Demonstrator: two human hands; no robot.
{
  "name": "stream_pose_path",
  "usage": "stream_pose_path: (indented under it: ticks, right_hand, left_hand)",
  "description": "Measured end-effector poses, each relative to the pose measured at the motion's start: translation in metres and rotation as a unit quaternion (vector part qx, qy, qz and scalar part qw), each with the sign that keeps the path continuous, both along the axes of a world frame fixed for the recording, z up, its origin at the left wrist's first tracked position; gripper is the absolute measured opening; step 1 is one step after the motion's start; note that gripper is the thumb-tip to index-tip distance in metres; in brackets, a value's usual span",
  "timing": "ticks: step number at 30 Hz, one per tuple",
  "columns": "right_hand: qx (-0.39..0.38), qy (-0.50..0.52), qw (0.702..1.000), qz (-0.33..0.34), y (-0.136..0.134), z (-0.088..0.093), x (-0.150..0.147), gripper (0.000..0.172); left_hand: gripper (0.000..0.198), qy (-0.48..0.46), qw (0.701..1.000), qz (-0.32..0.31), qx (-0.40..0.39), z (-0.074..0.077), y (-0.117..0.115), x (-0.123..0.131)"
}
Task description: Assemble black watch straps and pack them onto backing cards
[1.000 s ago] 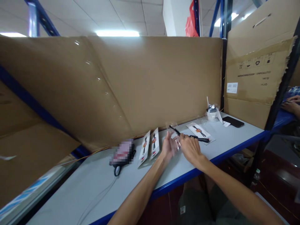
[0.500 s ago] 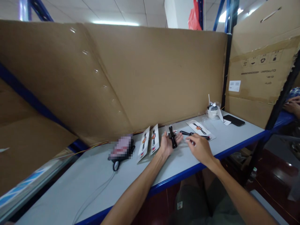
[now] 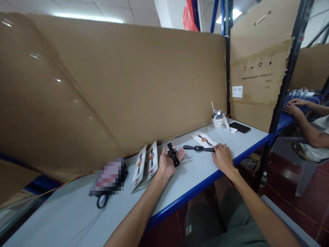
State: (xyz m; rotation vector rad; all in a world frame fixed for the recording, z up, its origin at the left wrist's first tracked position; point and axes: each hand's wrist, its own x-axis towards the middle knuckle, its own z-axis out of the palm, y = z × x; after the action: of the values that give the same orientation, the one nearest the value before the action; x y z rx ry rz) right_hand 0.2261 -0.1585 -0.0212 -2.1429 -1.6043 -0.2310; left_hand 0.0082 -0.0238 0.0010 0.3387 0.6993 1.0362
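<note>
My left hand [image 3: 168, 163] lies palm up on the grey table [image 3: 77, 212] with a short black strap piece [image 3: 173, 154] resting across its fingers. My right hand [image 3: 222, 158] rests palm down further right, fingertips on the end of a black watch strap [image 3: 198, 148] lying flat on the table. A white printed card [image 3: 205, 139] showing a watch lies just behind that strap. Two more such cards [image 3: 145, 163] lean against the cardboard wall to the left of my left hand.
A tall cardboard sheet [image 3: 115, 85] backs the table. A black pouch [image 3: 108, 180] with a cord sits at the left. A roll of tape [image 3: 218, 120] and a dark phone [image 3: 239, 127] lie at the far right. Another person's arms [image 3: 305, 118] work at the neighbouring bench.
My hands have parted: the left turned palm up with the short black piece, the right moved right onto the strap on the table. The view swung right, showing the neighbouring person.
</note>
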Motion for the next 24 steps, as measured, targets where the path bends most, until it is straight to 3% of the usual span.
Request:
stream_pose_path:
  ticks: [3, 9, 12, 16, 24]
  right_hand:
    - [0.010, 0.039, 0.999, 0.008, 0.002, 0.000, -0.002, 0.031]
    - [-0.017, 0.058, 0.994, -0.086, 0.002, 0.008, 0.001, 0.040]
    - [-0.051, 0.053, 0.994, -0.085, 0.007, 0.014, -0.003, 0.050]
    - [-0.068, 0.074, 0.990, -0.100, 0.015, 0.018, 0.000, 0.050]
    - [-0.028, 0.062, 0.994, -0.090, 0.010, 0.012, 0.004, 0.054]
  left_hand:
    - [0.050, 0.000, 1.000, 0.007, 0.001, 0.002, -0.002, 0.000]
    - [0.046, -0.009, 1.000, 0.005, 0.003, 0.004, -0.005, 0.001]
    - [0.048, -0.005, 1.000, 0.003, 0.004, 0.004, -0.005, 0.002]
    - [0.047, -0.005, 1.000, 0.011, 0.005, 0.004, -0.006, 0.002]
    - [0.051, 0.008, 1.000, -0.003, 0.017, 0.002, -0.001, 0.001]
